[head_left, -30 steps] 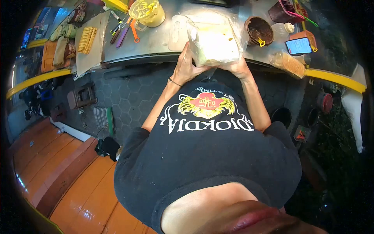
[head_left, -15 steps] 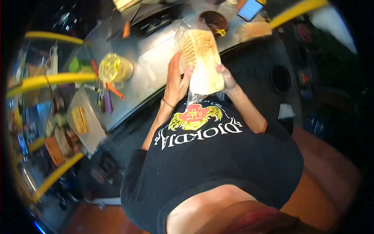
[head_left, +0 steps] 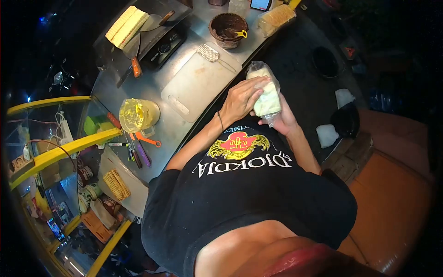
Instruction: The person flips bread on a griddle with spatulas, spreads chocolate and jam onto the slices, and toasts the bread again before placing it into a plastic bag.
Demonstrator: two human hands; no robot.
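Observation:
A pale loaf of bread (head_left: 266, 102) in a clear plastic bag is between my two hands, in front of my chest. My left hand (head_left: 242, 98) is laid over its left side with the fingers across the top. My right hand (head_left: 287, 115) grips the loaf from the right and below, its fingers partly hidden. Just beyond the hands lies a white cutting board (head_left: 196, 83) with a metal grater (head_left: 208, 53) on its far end.
Beyond the board stand a brown bowl (head_left: 229, 27) and another bagged loaf (head_left: 277, 21). At the far left, bread (head_left: 127, 27) sits on a black griddle (head_left: 157, 34) by a spatula. A jug of yellow spread (head_left: 138, 115) stands left, near sliced bread on paper (head_left: 116, 184).
The bagged loaf has come lower and closer to my body and turned, showing a pale face instead of its golden crust. My left hand has moved over its top.

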